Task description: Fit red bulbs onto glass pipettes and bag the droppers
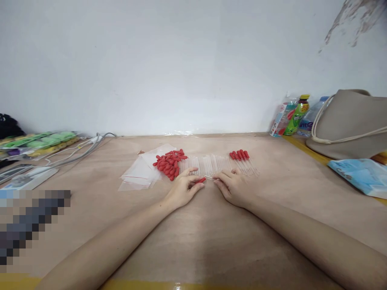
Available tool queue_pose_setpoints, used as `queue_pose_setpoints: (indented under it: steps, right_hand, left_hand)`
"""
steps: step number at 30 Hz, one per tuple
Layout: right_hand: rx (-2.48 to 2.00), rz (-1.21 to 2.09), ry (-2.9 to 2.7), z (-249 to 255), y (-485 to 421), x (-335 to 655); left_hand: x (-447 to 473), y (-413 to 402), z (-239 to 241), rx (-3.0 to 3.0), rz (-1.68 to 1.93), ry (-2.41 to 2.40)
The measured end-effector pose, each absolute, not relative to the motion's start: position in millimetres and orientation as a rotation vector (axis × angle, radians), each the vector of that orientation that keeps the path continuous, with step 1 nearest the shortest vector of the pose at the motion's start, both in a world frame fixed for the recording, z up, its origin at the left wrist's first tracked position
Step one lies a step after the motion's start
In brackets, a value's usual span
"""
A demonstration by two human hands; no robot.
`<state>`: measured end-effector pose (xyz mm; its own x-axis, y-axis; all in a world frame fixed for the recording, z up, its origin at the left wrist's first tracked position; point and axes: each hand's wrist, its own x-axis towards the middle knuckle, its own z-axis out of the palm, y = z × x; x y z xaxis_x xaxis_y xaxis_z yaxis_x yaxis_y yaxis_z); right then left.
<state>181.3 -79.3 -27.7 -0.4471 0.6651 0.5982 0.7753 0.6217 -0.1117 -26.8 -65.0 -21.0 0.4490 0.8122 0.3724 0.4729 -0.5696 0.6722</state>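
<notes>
My left hand (pixel 182 188) pinches a red rubber bulb (pixel 200 180) between thumb and fingers. My right hand (pixel 230 186) holds a thin clear glass tube (pixel 209 177) whose end meets the bulb. Both hands rest on the wooden table (pixel 193 233). Just beyond them lies a row of clear glass tubes (pixel 208 164). A heap of loose red bulbs (pixel 169 163) sits to the left of the row. To the right lie several droppers with red bulbs fitted (pixel 242 159).
Clear plastic bags (pixel 139 174) lie left of the bulbs. Cables (pixel 75 155) and green trays (pixel 39 141) sit at far left. Bottles (pixel 294 114), a beige hat (pixel 350 125) and a blue packet (pixel 363 174) stand at the right. A white wall rises behind.
</notes>
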Motion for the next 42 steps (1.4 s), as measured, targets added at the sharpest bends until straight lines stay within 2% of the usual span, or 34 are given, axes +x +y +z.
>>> queue_pose_setpoints:
  steps: [23, 29, 35, 42]
  right_hand:
    - [-1.025, -0.191, -2.255, -28.0, -78.8, 183.6]
    - [-0.965, -0.085, -2.283, -27.7, -77.8, 185.4]
    - [-0.929, 0.02, -2.354, -26.1, -77.4, 188.7]
    - [-0.971, -0.005, -2.39, -23.4, -78.9, 191.3]
  left_hand:
    - [-25.7, -65.0, -20.2, 2.347, 0.994, 1.094]
    - [-25.6, -64.9, -20.6, 2.384, 0.992, 1.087]
    - [-27.8, -66.2, -18.7, 2.4, 0.991, 0.993]
    - [-29.6, -68.4, -16.8, 2.5, 0.862, 0.852]
